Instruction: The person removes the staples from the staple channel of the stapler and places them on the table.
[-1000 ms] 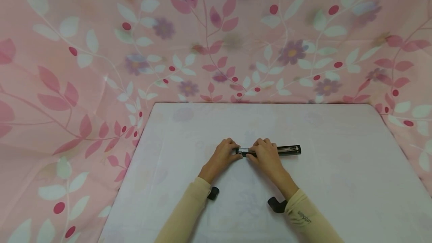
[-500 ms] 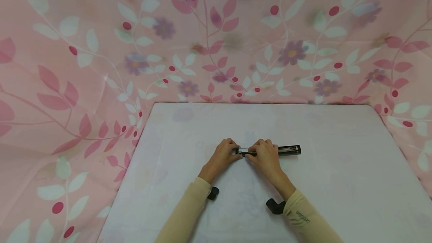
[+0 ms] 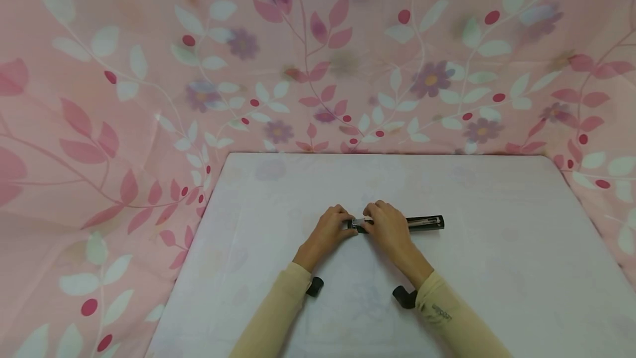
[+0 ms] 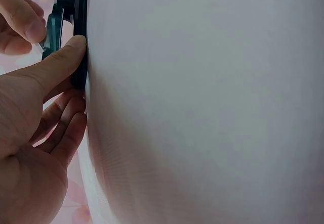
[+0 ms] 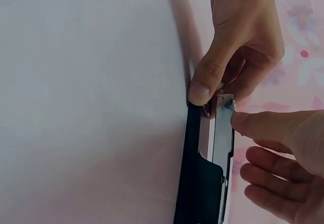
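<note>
- Stapler [image 3: 401, 222] lies flat on the desk [image 3: 497, 269], long and black, running left to right just past my two hands, with its right end free.
- From the right wrist view I see a metal tray [image 5: 221, 133] running along the black body, its silver end exposed at the near tip.
- My left hand [image 3: 325, 231] grips the left end: the thumb presses against the black side and the fingers curl behind it, as the left wrist view shows.
- My right hand [image 3: 390, 225] has its thumb and forefinger closed on the metal tray's end, with the other fingers loosely curled below.
- I judge the step in hand to be working that metal tray at the tip, either seating it or drawing it along the body; I cannot tell which way.
- Whichever it is, the next move calls for a steady brace from the left hand so the body does not slide on the smooth white cloth.
- The right hand's pinch sits on a thin edge, so I would keep the push straight along the stapler's length, not sideways.
- Pink flowered curtain [image 3: 149, 70] hangs behind the desk.
</note>
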Motion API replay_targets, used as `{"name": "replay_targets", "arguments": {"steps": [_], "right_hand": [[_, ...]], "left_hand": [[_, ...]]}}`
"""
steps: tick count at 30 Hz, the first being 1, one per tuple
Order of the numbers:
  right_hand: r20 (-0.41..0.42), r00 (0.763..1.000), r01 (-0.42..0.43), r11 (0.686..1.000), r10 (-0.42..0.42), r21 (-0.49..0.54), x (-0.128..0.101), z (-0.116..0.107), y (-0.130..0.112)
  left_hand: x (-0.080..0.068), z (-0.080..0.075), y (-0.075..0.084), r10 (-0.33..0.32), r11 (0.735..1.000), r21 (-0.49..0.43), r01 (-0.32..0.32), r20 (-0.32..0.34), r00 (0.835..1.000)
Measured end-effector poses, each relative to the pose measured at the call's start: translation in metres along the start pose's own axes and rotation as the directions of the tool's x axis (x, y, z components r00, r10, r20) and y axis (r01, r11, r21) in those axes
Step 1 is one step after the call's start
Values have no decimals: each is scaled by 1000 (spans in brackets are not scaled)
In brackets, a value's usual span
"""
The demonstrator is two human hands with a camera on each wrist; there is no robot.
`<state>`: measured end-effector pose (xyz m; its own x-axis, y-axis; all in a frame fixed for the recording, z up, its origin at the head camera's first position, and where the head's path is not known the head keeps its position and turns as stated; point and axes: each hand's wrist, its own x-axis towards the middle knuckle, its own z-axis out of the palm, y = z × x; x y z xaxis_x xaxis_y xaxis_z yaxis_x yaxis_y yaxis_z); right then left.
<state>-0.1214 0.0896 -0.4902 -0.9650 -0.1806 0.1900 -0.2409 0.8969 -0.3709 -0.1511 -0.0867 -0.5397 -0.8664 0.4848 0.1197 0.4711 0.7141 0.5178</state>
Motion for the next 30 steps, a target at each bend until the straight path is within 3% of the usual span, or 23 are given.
{"name": "replay_targets", "arguments": {"steps": [12,30], "right_hand": [[130,971,211,975,-201,-72,11,-7,-8],[148,953,269,963,-265,-9,13,-10,-2]], "left_hand": [[-1,-1,0,-21,1000,-23,21,18,1000],[-1,-1,0,-27,999,-33,27,18,999]]}}
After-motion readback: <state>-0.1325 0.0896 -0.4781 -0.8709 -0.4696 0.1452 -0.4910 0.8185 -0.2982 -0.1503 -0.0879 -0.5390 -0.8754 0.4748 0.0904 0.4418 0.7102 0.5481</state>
